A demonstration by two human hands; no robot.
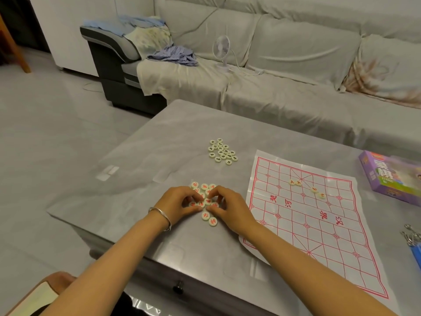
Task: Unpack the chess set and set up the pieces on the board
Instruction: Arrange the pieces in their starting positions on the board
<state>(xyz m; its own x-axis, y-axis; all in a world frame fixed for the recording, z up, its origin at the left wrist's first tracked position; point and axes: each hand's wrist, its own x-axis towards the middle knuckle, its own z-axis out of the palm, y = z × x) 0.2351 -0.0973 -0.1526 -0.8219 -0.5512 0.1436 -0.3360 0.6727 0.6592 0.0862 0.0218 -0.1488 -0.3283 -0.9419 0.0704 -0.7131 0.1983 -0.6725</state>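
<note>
Left hand (180,201) and right hand (229,207) are curled palm-down over red-lettered xiangqi pieces (204,186), fingertips pinched on discs, at 9 o'clock of paper board (319,224).

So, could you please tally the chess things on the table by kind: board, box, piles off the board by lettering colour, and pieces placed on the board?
Board: 1
Box: 1
Black pile: 1
Red pile: 1
Pieces on the board: 4
Total: 8

Soft, even indoor light with weak shadows; faint glare on the table (145,142); edges bend; far sofa (296,49) slightly soft.
</note>
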